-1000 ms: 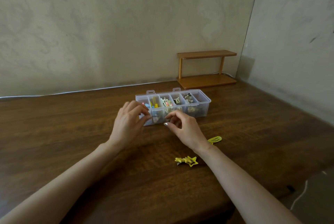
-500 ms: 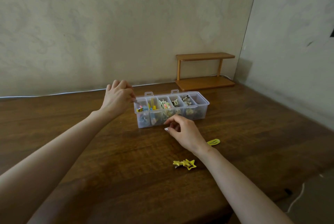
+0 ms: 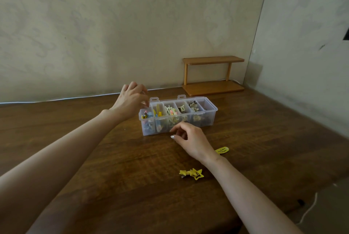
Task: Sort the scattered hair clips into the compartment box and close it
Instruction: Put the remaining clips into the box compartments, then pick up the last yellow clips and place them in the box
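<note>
From the head camera, a clear compartment box (image 3: 178,115) is sitting open on the dark wooden table (image 3: 94,149), its cells already holding small clips of mixed colours. The left hand (image 3: 131,101) is hovering over the box's left end, fingers bunched loosely downward above the leftmost cell; whether they are pinching anything I cannot tell, since the fingertips are facing away from the camera. The right hand (image 3: 190,140) is resting just in front of the box's near wall, its fingers curled in a loose, relaxed curve and gripping nothing visible, the tips lying close to the wall without clearly touching it.

Two loose clips are lying on the table apart from both hands. A yellow star clip (image 3: 191,174) is sitting near the right forearm, on its inner side. A yellow oval clip (image 3: 222,150) is peeking out just beyond the right wrist, partly hidden by it. A small wooden shelf (image 3: 213,75) is standing against the wall behind.
</note>
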Motion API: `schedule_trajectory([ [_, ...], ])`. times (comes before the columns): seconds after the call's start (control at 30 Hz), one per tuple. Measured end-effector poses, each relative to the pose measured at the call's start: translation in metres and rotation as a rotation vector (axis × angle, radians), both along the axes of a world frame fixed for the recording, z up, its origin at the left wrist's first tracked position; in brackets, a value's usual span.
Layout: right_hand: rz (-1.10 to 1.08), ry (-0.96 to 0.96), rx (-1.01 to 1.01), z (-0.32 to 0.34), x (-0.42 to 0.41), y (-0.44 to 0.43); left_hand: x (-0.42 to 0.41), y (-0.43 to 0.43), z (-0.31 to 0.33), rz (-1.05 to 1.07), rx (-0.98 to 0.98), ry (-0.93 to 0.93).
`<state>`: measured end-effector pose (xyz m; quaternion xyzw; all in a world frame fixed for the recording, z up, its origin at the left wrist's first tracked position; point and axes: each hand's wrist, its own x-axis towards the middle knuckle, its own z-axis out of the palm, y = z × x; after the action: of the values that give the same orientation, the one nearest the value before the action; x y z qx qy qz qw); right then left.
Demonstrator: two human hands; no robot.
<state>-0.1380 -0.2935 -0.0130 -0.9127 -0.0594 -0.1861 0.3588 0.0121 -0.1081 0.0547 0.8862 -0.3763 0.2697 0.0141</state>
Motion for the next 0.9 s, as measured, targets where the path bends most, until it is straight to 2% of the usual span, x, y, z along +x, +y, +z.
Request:
schedule_trajectory([
  [0.17,-0.007,0.003,0.01,-0.001,0.001,-0.001,-0.016,0.006,-0.002,-0.07,-0.184,-0.093],
  [0.33,-0.003,-0.028,0.009,0.001,-0.001,-0.002,-0.059,0.004,-0.019,-0.165,-0.253,-0.121],
  [0.53,0.09,0.062,-0.073,0.029,-0.018,-0.01,-0.099,0.005,-0.052,-0.3,-0.24,0.068],
  [0.73,0.281,0.41,-0.313,0.036,-0.07,-0.026,-0.114,0.003,-0.061,-0.421,-0.318,0.217],
  [0.8,0.273,0.409,-0.372,0.029,-0.078,-0.025,-0.115,0.001,-0.062,-0.417,-0.326,0.237],
  [0.9,0.252,0.34,-0.335,0.022,-0.075,-0.023,-0.115,-0.001,-0.065,-0.397,-0.316,0.295],
])
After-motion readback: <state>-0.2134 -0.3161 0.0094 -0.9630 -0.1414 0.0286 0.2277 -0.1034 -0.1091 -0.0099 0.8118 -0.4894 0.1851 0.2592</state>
